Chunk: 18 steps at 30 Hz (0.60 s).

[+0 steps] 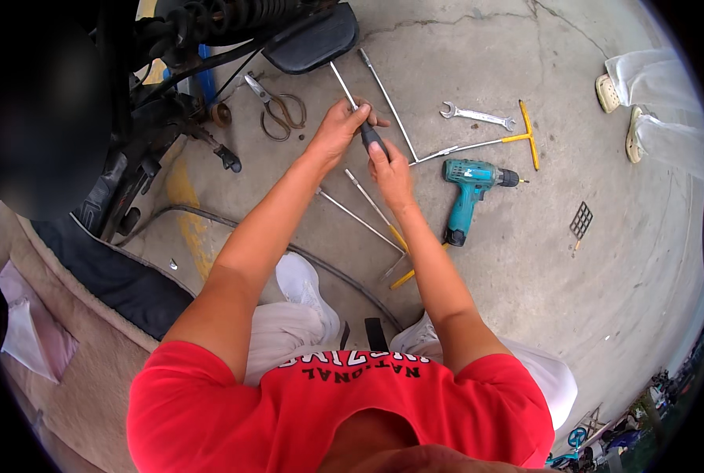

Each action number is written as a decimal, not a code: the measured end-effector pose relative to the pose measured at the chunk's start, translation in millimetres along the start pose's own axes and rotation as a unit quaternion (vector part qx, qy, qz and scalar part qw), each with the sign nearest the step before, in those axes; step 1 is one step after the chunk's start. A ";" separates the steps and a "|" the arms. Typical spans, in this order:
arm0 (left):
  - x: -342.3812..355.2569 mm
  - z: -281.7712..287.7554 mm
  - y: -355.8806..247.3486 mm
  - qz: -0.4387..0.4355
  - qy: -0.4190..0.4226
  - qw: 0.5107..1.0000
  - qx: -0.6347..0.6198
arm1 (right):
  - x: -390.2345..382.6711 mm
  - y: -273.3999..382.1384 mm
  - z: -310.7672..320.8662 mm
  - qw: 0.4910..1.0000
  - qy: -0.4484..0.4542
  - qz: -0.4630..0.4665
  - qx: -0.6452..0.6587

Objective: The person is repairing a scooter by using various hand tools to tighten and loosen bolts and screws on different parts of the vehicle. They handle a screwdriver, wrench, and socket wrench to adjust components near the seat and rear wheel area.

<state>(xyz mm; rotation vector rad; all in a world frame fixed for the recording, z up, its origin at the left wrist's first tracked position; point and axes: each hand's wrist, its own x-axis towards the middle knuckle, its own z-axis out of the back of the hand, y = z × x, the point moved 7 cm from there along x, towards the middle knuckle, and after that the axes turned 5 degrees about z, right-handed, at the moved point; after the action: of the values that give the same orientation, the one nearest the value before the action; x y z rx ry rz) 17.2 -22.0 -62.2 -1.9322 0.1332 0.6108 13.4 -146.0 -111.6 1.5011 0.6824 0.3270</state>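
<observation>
Concrete floor (541, 315), machine with a black spring (202, 24) upper left, teal drill (468, 195) lying to the right. Screwdriver (371, 138) held over floor, tip toward machine: left hand (338, 132) pinching its shaft, right hand (391, 171) wrapped round the handle. Scissors (276, 106) near machine, silver wrench (478, 117) beyond drill.

This looks like a place for fixing things, a kind of workshop. A blue-green drill (465, 193), a wrench (478, 116) and a yellow T-shaped tool (529, 134) lie on the cracked grey floor (541, 276), near a big dark machine (103, 191).
</observation>
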 end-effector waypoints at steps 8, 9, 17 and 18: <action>2.9 8.0 4.3 -0.010 -0.005 1.000 0.017 | -14.2 -1.8 -29.5 0.892 0.024 -0.174 0.416; 3.4 6.5 3.9 -0.019 -0.016 1.000 0.013 | -13.9 -0.6 -33.5 0.876 0.048 -0.177 0.445; 0.2 7.8 -3.5 0.011 0.073 0.997 0.025 | -18.1 -0.1 -42.4 0.721 0.156 -0.225 0.637; 0.9 11.4 -0.1 0.005 0.053 0.998 0.042 | -17.0 -0.8 -39.0 0.776 0.119 -0.211 0.582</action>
<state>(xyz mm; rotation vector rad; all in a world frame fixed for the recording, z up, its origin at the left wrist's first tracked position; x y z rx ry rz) 13.9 -11.7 -66.1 -1.8841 0.2323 0.5031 -23.1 -125.0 -106.1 2.3994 1.5693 -0.3641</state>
